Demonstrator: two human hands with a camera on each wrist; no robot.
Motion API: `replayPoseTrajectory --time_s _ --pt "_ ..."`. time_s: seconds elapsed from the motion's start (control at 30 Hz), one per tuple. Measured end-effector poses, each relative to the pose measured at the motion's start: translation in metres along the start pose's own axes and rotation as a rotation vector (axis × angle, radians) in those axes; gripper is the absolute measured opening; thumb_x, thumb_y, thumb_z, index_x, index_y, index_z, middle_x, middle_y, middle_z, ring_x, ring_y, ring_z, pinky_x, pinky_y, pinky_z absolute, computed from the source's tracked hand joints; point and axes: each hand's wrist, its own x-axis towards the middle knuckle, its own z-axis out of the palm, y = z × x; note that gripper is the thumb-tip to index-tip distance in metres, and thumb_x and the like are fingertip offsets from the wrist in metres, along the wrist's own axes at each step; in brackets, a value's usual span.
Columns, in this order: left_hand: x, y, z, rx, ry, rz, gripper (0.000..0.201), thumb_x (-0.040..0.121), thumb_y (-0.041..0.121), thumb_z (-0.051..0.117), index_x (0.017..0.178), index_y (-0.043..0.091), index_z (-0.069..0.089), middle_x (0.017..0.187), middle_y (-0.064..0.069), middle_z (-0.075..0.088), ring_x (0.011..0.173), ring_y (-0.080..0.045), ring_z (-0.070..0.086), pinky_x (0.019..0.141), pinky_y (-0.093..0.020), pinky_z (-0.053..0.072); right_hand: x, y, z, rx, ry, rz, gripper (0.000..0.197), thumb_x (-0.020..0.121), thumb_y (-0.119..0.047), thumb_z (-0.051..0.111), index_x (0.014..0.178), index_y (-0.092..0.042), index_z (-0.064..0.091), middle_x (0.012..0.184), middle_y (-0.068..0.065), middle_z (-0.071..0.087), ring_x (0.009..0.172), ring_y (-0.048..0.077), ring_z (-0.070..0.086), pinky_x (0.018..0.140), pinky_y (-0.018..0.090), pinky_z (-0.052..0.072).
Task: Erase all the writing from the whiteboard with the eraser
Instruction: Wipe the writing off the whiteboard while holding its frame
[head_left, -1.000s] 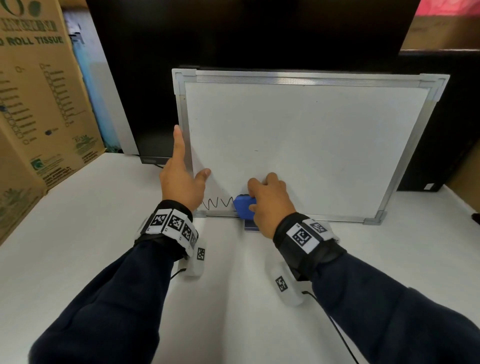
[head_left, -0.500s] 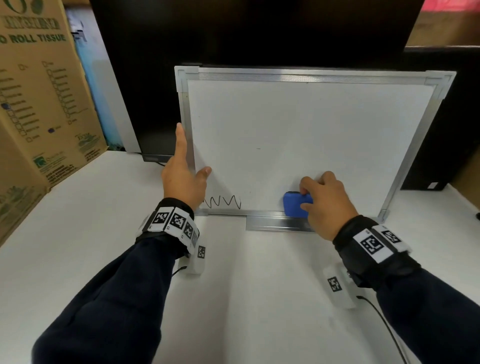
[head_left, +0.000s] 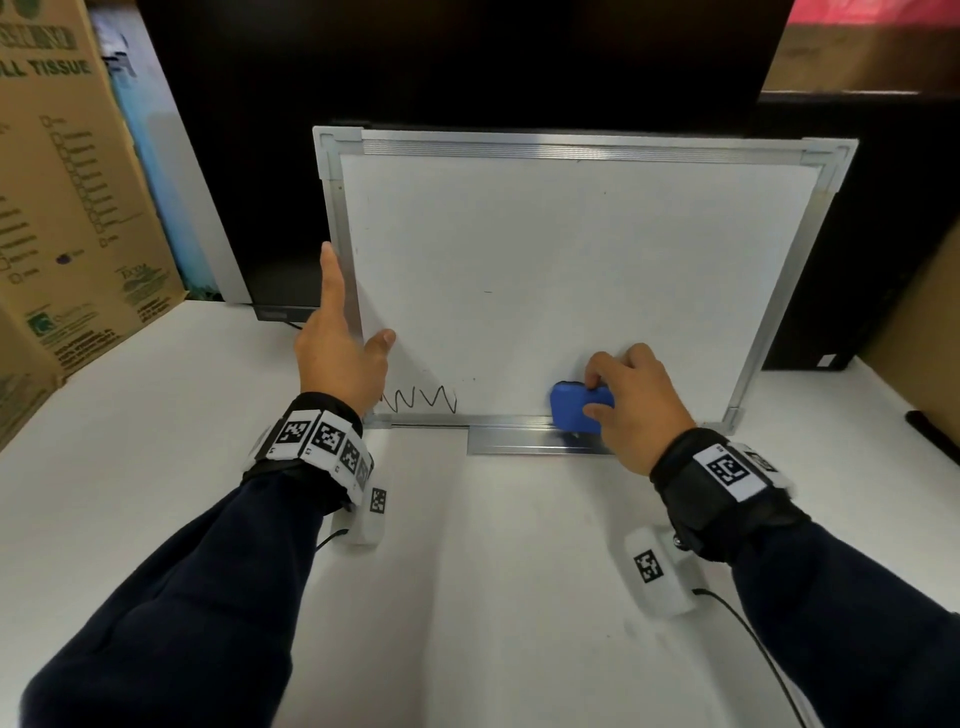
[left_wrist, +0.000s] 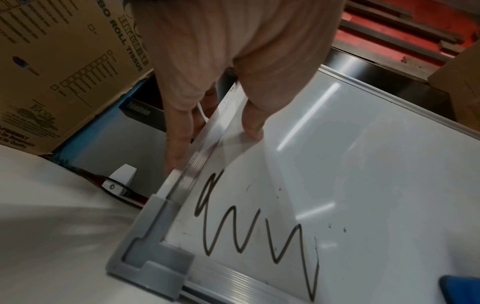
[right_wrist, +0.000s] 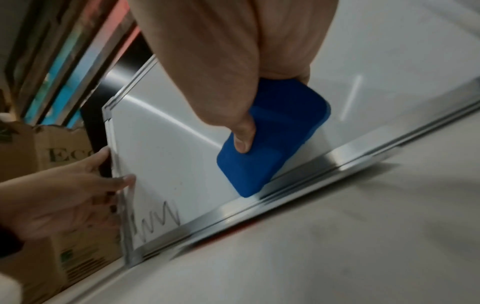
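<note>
1. The whiteboard (head_left: 571, 270) is stood upright on the white surface (head_left: 493, 571) and steadied at its left frame by the left hand (head_left: 337, 358), thumb in front; the fingers behind are hidden, apparently straight.
2. The blue eraser (head_left: 574, 410) is gripped by the right hand (head_left: 634, 410) and pressed to the lower board, near the tray.
3. A black zigzag (left_wrist: 259, 232) is left in the lower-left corner, well apart from the eraser.
4. Wiping is judged nearly complete; a leftward pass along the bottom edge is called for.
</note>
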Motion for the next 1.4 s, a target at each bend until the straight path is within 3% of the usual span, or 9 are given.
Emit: replayPoseTrajectory --time_s 0.23,0.37,0.43,0.67,0.8,0.93,1.1,1.23,1.4 --pt "0.003 -0.004 0.001 0.025 0.009 0.017 0.112 0.091 0.018 0.075 0.156 0.05 -0.01 0.111 -0.008 0.062 0.11 -0.033 0.06 0.106 -0.049 0.048 0.01 -0.064 0.027 0.033 -0.038 -0.102 0.021 0.089 -0.005 0.058 0.106 -0.017 0.052 0.109 0.007 0.035 0.096 0.027 0.043 0.086 0.042 0.051" --pt "0.003 -0.004 0.001 0.018 0.006 0.036 0.111 0.091 0.015 0.075 0.158 0.044 -0.008 0.126 -0.012 0.061 0.115 -0.03 0.059 0.105 -0.043 0.047 0.018 -0.095 0.041 -0.06 -0.069 -0.158 0.031 0.089 -0.002 0.055 0.116 -0.018 0.049 0.117 0.01 0.034 0.1 0.029 0.041 0.085 0.045 0.05" --pt "0.004 -0.005 0.001 0.021 0.009 0.035 0.111 0.091 0.015 0.075 0.158 0.045 -0.009 0.117 -0.01 0.062 0.11 -0.028 0.059 0.102 -0.04 0.047 0.019 -0.097 0.042 -0.07 -0.075 -0.165 0.031 0.089 -0.002 0.055 0.115 -0.018 0.049 0.116 0.01 0.034 0.099 0.029 0.041 0.083 0.045 0.051" --pt "0.006 -0.008 0.002 0.025 0.006 0.016 0.112 0.091 0.017 0.075 0.155 0.051 -0.011 0.1 -0.006 0.061 0.102 -0.03 0.059 0.104 -0.048 0.049 0.009 -0.036 0.011 -0.026 -0.003 -0.036 0.02 0.085 -0.009 0.063 0.099 -0.021 0.055 0.102 0.004 0.037 0.087 0.029 0.047 0.077 0.044 0.052" --pt "0.005 -0.008 0.003 0.033 0.008 0.002 0.112 0.091 0.017 0.074 0.154 0.052 -0.012 0.087 -0.004 0.054 0.097 -0.032 0.06 0.1 -0.049 0.051 -0.004 0.01 -0.01 0.019 0.058 0.092 0.023 0.087 -0.006 0.068 0.095 -0.025 0.056 0.101 0.005 0.039 0.083 0.025 0.049 0.071 0.027 0.042" --pt "0.001 -0.003 0.003 0.018 0.011 0.013 0.111 0.092 0.015 0.074 0.157 0.047 -0.011 0.105 -0.004 0.06 0.107 -0.026 0.058 0.1 -0.034 0.044 -0.012 0.042 -0.023 0.029 0.135 0.188 0.022 0.088 -0.008 0.069 0.095 -0.024 0.056 0.104 0.007 0.041 0.09 0.026 0.049 0.078 0.029 0.038" --pt "0.002 -0.004 0.005 0.035 0.009 0.005 0.112 0.091 0.016 0.074 0.155 0.049 -0.012 0.104 -0.009 0.061 0.108 -0.032 0.059 0.105 -0.049 0.048 -0.012 0.044 -0.022 -0.071 0.152 0.276 0.019 0.092 -0.019 0.067 0.107 -0.019 0.055 0.113 0.011 0.035 0.11 0.034 0.038 0.081 0.036 0.045" --pt "0.001 -0.002 0.005 0.031 0.007 0.007 0.112 0.092 0.015 0.074 0.156 0.048 -0.011 0.114 -0.011 0.062 0.116 -0.034 0.057 0.107 -0.048 0.046 -0.008 0.035 -0.02 -0.103 0.111 0.381 0.029 0.095 -0.028 0.064 0.114 -0.017 0.046 0.12 0.016 0.032 0.109 0.041 0.04 0.079 0.046 0.051" --pt "0.001 0.0 0.003 0.029 -0.001 0.015 0.111 0.092 0.015 0.073 0.157 0.045 -0.011 0.13 -0.012 0.059 0.12 -0.034 0.055 0.107 -0.046 0.044 -0.006 0.02 -0.012 -0.086 0.049 0.32 0.025 0.096 -0.033 0.062 0.112 -0.02 0.046 0.118 0.013 0.031 0.108 0.037 0.039 0.074 0.039 0.045"
